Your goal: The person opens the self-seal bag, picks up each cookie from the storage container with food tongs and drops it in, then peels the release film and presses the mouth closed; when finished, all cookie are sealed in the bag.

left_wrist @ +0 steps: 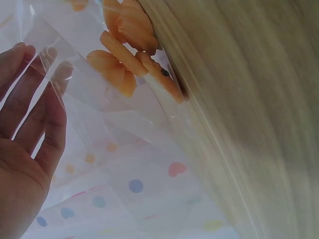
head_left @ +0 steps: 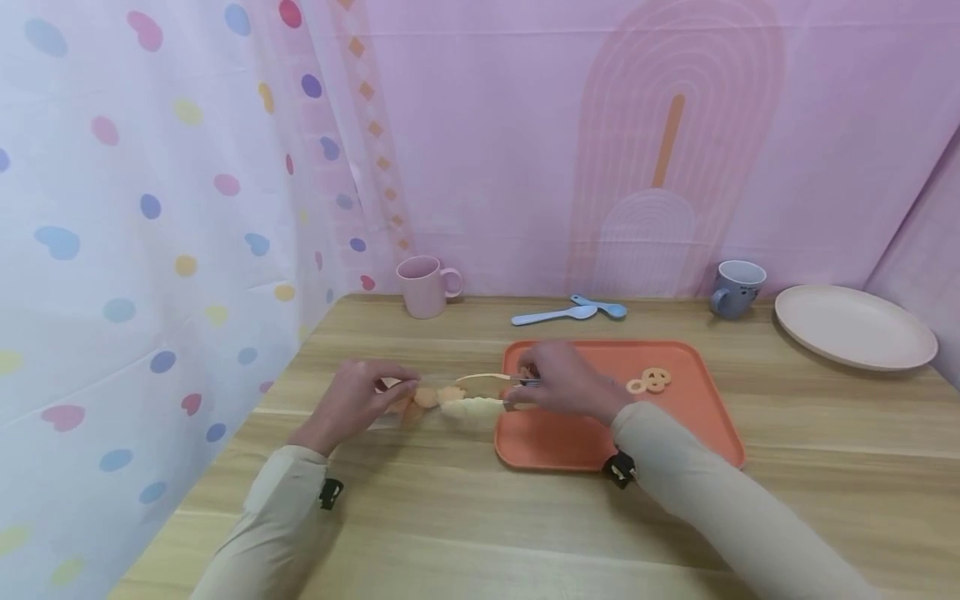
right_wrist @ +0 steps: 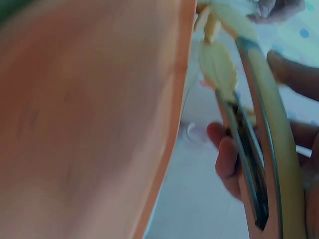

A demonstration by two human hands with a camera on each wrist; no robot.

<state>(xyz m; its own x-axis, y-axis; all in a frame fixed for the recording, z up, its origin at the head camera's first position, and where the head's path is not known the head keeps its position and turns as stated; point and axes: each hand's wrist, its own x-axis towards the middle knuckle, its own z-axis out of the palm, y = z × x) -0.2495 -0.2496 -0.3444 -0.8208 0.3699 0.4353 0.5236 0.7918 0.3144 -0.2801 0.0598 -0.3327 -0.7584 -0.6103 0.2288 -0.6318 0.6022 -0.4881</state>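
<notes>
With thumb and fingers, my left hand (head_left: 358, 400) pinches the edge of a clear plastic bag (head_left: 386, 417) lying on the table left of the tray. Orange-brown cookies (left_wrist: 130, 30) lie in the bag, some scalloped. My right hand (head_left: 566, 383), above the tray's left side, grips a pair of tongs (right_wrist: 279, 139) with cream scalloped tips. The tong arms are spread apart and point left, their tips right by the cookies at the bag's right end. An orange tray (head_left: 555, 450) lies under the right hand. Pretzel-like and ring-shaped cookies (head_left: 656, 380) rest on it.
Behind stand a pink mug (head_left: 423, 287) and, farther right, a grey-blue mug (head_left: 738, 287). Two light-blue spoons (head_left: 551, 316) lie crossed between them. A large pale plate (head_left: 855, 325) sits at the back right. Curtains hang behind and to the left of the wooden table (head_left: 450, 525).
</notes>
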